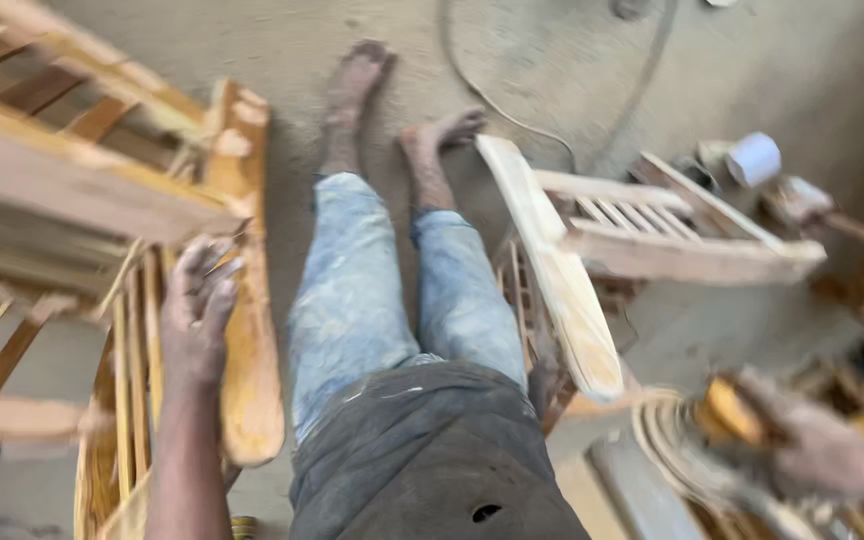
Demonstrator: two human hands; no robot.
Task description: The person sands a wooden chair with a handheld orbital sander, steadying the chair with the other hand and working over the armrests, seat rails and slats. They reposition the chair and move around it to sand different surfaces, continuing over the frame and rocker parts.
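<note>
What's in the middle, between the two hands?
In the head view, the person's own legs in pale blue jeans lie between the left hand on the varnished wooden frame and the blurred right hand.

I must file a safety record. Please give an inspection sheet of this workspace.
Surface: dusty concrete floor.
Job's things: varnished chair frame beside the left leg; pale chair frame beside the right leg.
Clutter: white roll, wood pieces at right.
Hands: left hand rests on the varnished frame; right hand blurred, seems to hold a yellowish object, kind unclear.
Cables: one cord on the floor.
Surroundings: stacked wooden frames at left.
</note>
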